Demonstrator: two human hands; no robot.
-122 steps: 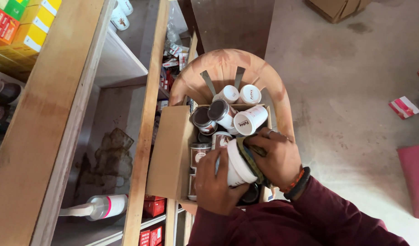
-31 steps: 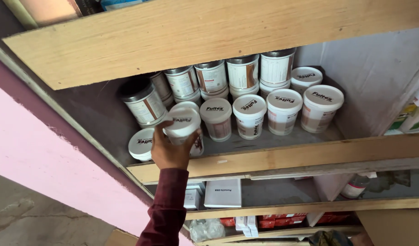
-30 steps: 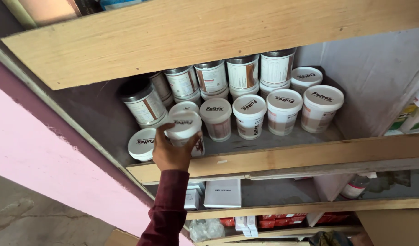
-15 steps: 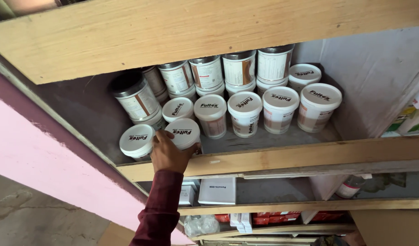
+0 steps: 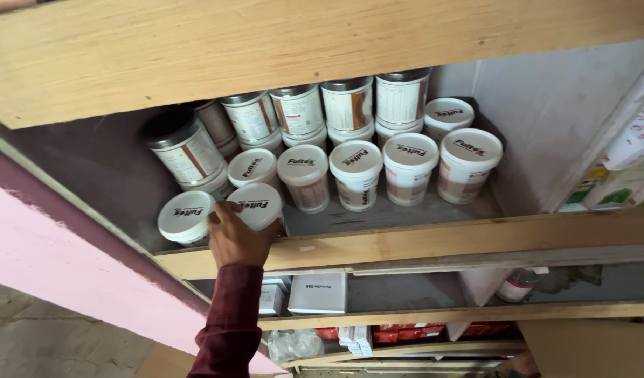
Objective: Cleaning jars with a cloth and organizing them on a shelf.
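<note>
My left hand (image 5: 236, 238), in a maroon sleeve, reaches up to a wooden shelf (image 5: 378, 241) and is closed around a white lidded tub (image 5: 257, 203) standing at the shelf's front left. Another white tub (image 5: 185, 217) sits just left of it, touching my thumb side. Behind stand a row of white tubs (image 5: 355, 171) and a back row of dark-lidded jars (image 5: 299, 110). Only a sliver of my right hand (image 5: 521, 364) shows at the bottom edge, and its fingers are hidden.
A thick wooden board (image 5: 266, 49) overhangs the shelf opening. A pink wall (image 5: 63, 259) runs along the left. Lower shelves hold white boxes (image 5: 318, 292), red packs (image 5: 406, 334) and a bottle (image 5: 516, 285). Cartons (image 5: 633, 157) stand at the right.
About four seconds ago both hands were at a cardboard box of tubs on a chair. Over the last second my left hand lowered the tub onto the shelf front beside the left tub.
</note>
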